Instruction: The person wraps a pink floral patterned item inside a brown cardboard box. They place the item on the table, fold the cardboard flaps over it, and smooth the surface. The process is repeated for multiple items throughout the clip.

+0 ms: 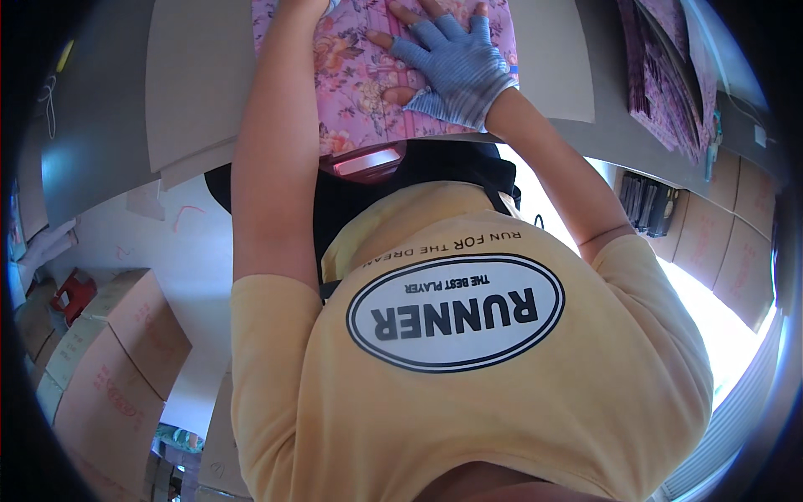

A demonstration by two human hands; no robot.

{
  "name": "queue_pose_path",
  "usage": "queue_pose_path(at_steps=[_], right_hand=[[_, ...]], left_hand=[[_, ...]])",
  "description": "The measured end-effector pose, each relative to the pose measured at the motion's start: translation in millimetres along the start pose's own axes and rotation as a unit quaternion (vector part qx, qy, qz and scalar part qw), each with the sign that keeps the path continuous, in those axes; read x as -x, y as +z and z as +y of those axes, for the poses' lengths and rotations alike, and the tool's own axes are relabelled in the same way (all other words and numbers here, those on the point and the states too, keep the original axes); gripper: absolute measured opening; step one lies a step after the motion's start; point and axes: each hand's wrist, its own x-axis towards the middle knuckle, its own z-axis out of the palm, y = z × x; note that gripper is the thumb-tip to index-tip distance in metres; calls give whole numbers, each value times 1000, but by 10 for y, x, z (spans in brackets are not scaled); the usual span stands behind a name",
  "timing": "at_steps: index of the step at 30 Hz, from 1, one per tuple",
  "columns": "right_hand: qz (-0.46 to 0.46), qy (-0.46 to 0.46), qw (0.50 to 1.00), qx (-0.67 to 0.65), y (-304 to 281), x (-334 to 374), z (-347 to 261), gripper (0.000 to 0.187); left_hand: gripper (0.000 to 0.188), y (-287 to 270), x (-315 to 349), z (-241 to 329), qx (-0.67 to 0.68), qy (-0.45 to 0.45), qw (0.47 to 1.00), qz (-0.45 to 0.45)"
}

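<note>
A pink flat piece with a floral print (351, 92) lies in front of me near the table edge, and its far end runs out of the picture. My right hand (456, 71), in a blue-grey striped fingerless glove, rests flat on it with the fingers spread and holds nothing. Up at the top edge, my left hand (322, 5) is mostly cut off. Only the wrist and a scrap of glove show beside the floral piece, and its fingers are out of sight.
Grey-brown board (196, 84) lies under the floral piece on the grey table (92, 142). A stack of folded floral pieces (665, 75) stands at the right. Cardboard boxes (117, 393) are piled below left, and more boxes (711, 234) stand at the right.
</note>
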Motion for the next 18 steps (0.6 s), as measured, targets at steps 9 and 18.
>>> queue_pose_path(at_steps=[9,18], right_hand=[[-19,28,999,-14,-141,18,-76,74],[2,24,1000,-6,98,3,-33,78]], left_hand=[[57,8,148,143,-83,17,995,52],[68,271,209,167,-258,193,946,-28]])
